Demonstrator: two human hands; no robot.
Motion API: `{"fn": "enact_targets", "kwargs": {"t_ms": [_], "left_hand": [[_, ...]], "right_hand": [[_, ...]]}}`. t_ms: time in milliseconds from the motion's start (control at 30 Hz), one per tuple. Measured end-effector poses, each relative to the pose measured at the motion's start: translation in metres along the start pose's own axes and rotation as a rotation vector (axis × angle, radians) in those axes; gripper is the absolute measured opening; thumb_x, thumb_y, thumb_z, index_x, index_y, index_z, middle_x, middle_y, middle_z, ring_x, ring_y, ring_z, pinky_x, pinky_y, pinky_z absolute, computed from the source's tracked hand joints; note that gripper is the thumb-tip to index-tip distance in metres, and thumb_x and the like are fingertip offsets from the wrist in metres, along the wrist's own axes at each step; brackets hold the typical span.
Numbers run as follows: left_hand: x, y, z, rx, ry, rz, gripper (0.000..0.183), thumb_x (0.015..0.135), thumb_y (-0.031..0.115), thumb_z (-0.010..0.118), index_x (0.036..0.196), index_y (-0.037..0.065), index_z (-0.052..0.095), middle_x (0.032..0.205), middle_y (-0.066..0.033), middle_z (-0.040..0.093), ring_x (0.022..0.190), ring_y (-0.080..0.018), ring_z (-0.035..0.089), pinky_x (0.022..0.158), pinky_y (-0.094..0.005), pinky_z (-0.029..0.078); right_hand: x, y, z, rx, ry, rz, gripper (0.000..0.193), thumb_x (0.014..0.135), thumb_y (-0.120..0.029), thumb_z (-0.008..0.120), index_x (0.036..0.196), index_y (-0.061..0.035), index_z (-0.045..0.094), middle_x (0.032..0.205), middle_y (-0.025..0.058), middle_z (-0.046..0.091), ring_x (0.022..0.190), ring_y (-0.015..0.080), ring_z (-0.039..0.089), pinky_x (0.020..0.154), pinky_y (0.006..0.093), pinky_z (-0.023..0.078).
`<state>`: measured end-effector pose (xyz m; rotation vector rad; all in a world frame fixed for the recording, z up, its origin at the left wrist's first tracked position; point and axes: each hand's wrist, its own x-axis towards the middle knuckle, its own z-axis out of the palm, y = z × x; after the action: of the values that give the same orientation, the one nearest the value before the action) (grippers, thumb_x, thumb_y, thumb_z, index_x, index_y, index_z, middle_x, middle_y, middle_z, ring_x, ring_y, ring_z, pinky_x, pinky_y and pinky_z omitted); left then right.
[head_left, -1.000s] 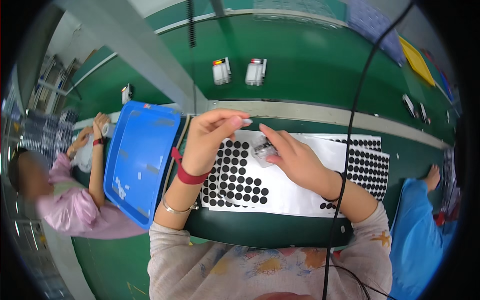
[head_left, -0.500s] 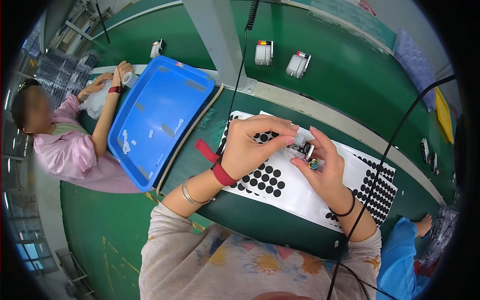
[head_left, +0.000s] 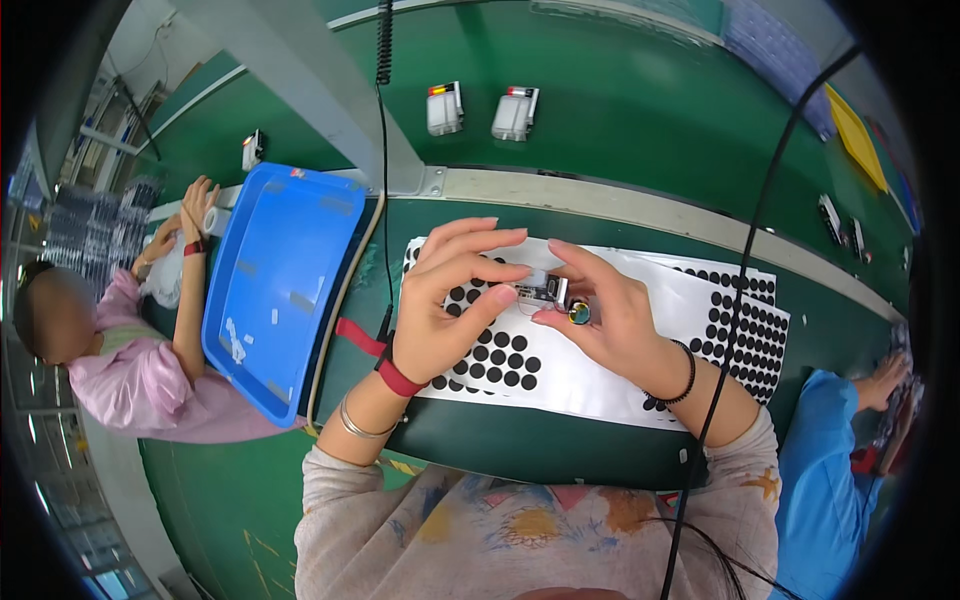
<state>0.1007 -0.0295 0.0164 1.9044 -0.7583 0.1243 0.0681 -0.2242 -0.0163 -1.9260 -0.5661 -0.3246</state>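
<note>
Between both hands, small silvery part (head_left: 545,291) pinched: left hand (head_left: 450,300) fingertips closed on its left end, right hand (head_left: 610,320) on its right. Since half a second ago, grip unchanged; white sheet of black dots (head_left: 560,350) directly beneath, blue tray (head_left: 275,290) left.

A blue tray (head_left: 275,290) lay left of centre on the green worktop (head_left: 640,120). Two small white devices (head_left: 480,110) stood at upper centre. A person in pink (head_left: 120,370) sat at far left, a yellow sheet (head_left: 856,135) at upper right.
</note>
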Motion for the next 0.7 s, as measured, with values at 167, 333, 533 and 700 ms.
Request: {"fn": "enact_targets", "kwargs": {"t_ms": [167, 333, 533, 700], "left_hand": [[-0.0032, -0.0030, 0.0052, 0.022, -0.001, 0.053, 0.021, 0.073, 0.007, 0.064, 0.094, 0.005, 0.066, 0.108, -0.0083, 0.060, 0.109, -0.0300, 0.048, 0.091, -0.0393, 0.039], [-0.0057, -0.0054, 0.0055, 0.112, 0.057, 0.118, 0.023, 0.072, 0.009, 0.064, 0.094, 0.004, 0.063, 0.106, -0.0092, 0.061, 0.105, -0.0313, 0.051, 0.089, -0.0397, 0.039], [-0.0076, -0.0051, 0.0041, 0.330, 0.125, 0.253, 0.015, 0.071, 0.011, 0.064, 0.084, 0.005, 0.063, 0.099, -0.0102, 0.061, 0.104, -0.0319, 0.051, 0.089, -0.0407, 0.038], [-0.0078, -0.0013, 0.0040, 0.423, 0.131, 0.235, 0.012, 0.070, 0.010, 0.064, 0.081, 0.007, 0.065, 0.103, -0.0093, 0.060, 0.107, -0.0316, 0.048, 0.090, -0.0404, 0.037]], "right_hand": [[0.0003, 0.0054, -0.0015, 0.098, 0.015, 0.071, 0.064, 0.068, -0.016, 0.075, 0.124, -0.0072, 0.044, 0.088, 0.0119, 0.062, 0.076, 0.0211, 0.063, 0.068, 0.0304, 0.053], [0.0029, 0.0013, -0.0045, 0.210, -0.008, 0.148, 0.065, 0.070, -0.012, 0.074, 0.125, -0.0075, 0.042, 0.087, 0.0096, 0.062, 0.077, 0.0186, 0.063, 0.072, 0.0300, 0.051], [0.0022, 0.0030, -0.0053, 0.227, -0.039, 0.124, 0.064, 0.071, -0.012, 0.073, 0.127, -0.0087, 0.040, 0.087, 0.0104, 0.062, 0.079, 0.0194, 0.062, 0.074, 0.0301, 0.050], [0.0017, 0.0069, -0.0039, 0.246, -0.039, 0.115, 0.065, 0.071, -0.012, 0.072, 0.127, -0.0092, 0.040, 0.087, 0.0111, 0.062, 0.079, 0.0221, 0.063, 0.073, 0.0307, 0.050]]}}
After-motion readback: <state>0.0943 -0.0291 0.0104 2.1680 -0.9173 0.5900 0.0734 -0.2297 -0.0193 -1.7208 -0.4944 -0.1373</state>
